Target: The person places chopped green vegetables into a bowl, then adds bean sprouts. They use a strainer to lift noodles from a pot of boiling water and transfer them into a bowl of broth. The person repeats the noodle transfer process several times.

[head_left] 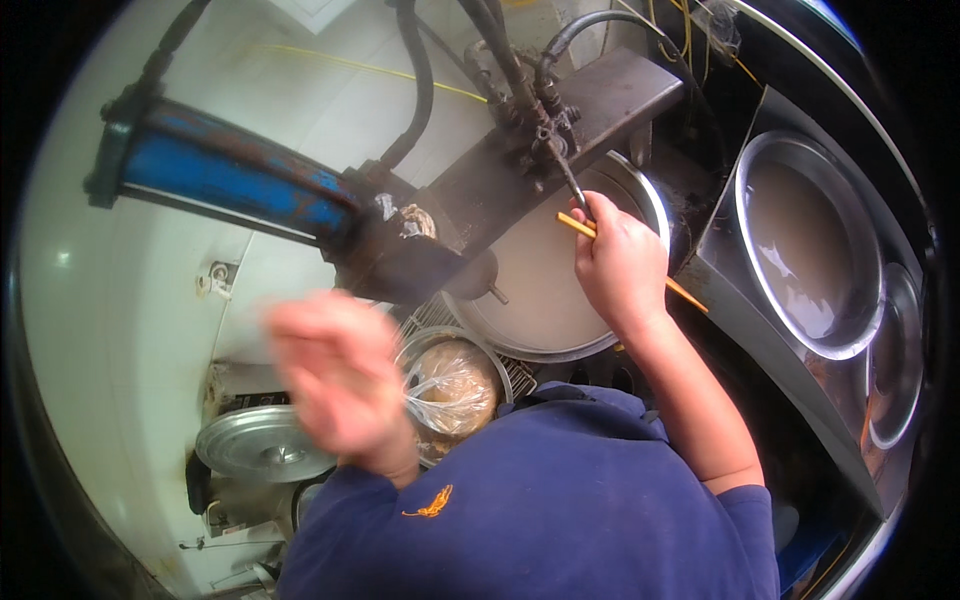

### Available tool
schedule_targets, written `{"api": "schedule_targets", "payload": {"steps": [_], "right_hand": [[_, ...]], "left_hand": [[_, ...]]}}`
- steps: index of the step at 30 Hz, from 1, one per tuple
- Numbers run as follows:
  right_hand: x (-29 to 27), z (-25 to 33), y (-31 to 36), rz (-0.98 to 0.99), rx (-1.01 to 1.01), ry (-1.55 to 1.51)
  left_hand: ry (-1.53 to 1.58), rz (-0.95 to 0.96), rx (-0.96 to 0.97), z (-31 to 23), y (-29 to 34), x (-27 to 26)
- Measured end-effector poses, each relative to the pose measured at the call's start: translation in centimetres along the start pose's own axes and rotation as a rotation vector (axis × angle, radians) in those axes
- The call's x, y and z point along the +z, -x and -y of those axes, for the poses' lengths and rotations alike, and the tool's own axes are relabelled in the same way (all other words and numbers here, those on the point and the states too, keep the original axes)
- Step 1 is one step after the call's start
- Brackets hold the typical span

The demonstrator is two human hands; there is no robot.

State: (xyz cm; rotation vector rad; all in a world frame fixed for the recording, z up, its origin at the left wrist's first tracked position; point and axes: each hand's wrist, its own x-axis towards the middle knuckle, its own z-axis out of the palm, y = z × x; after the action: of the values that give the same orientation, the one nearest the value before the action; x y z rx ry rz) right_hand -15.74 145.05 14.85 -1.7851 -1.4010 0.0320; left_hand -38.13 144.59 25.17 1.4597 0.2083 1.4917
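Observation:
My right hand [622,268] is closed around wooden chopsticks [687,295], their ends sticking out on either side. Its thumb and fingertips meet the end of a thin metal lever [567,175] on a hydraulic valve. Below that hand stands a wide metal pot [657,205] of cloudy, greyish liquid. My left hand [335,365], smeared by motion, is raised left of a smaller metal pot [500,375]; whether it holds anything does not show. In that smaller pot sits a knotted clear plastic bag [455,388] around something pale brown.
A blue hydraulic cylinder [230,175] and a heavy steel beam [590,125] span the space above the large pot, with black hoses [420,90] rising from them. A round metal lid [262,435] lies lower left. Right, a metal basin [745,205] holds cloudy liquid beside another basin [915,340].

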Motion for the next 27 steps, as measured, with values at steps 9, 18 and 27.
{"api": "schedule_targets", "payload": {"steps": [9,18,27], "right_hand": [[-0.2,0.2,-0.2,-0.026,-0.017,0.004],[-1.0,0.6,-0.6,0.1,0.058,0.021],[-1.1,0.8,-0.7,0.1,0.076,0.007]], "left_hand": [[1.041,1.072,-0.806,0.7,0.2,10.0],[1.254,1.142,-0.742,1.5,2.6,10.7],[1.287,1.157,-0.73,1.7,2.9,10.0]]}}
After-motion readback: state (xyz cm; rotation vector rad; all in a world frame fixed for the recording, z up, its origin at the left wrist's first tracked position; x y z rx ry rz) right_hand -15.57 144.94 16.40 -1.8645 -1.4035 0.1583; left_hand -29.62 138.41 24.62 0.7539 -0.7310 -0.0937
